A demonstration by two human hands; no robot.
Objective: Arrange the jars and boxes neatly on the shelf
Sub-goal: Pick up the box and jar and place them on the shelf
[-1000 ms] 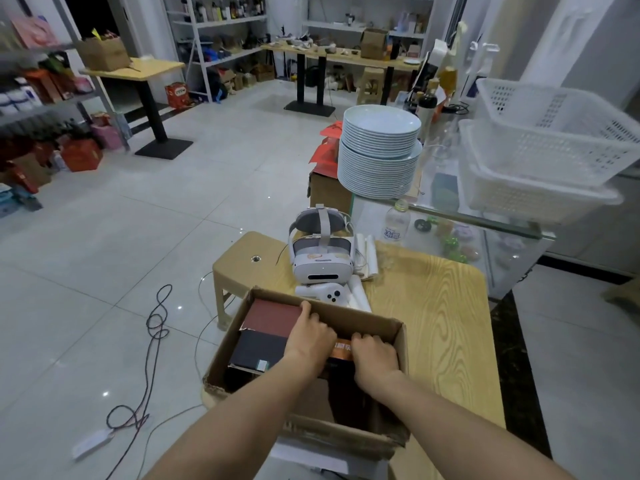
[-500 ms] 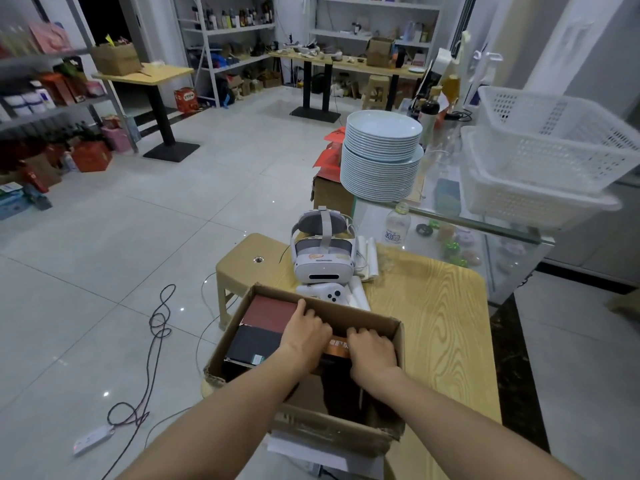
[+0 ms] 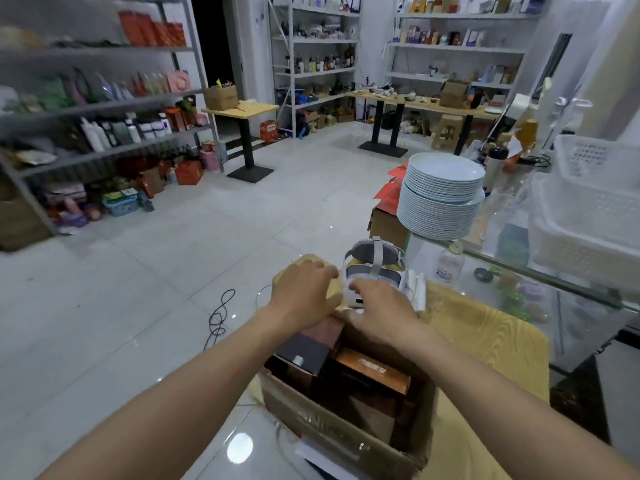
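Head view: I am at the pickup step, with my left hand (image 3: 304, 292) and right hand (image 3: 381, 306) at the far rim of the carton (image 3: 346, 434); whether either grips it I cannot tell. The carton on the table (image 3: 491, 341) holds dark boxes (image 3: 304, 351) and an orange box (image 3: 372, 370). Next, I judge, the carton must go to the shelf (image 3: 104, 105), well apart on the left.

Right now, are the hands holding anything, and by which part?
Cannot tell surely: left hand and right hand lie over the far rim of the carton, fingers blurred.
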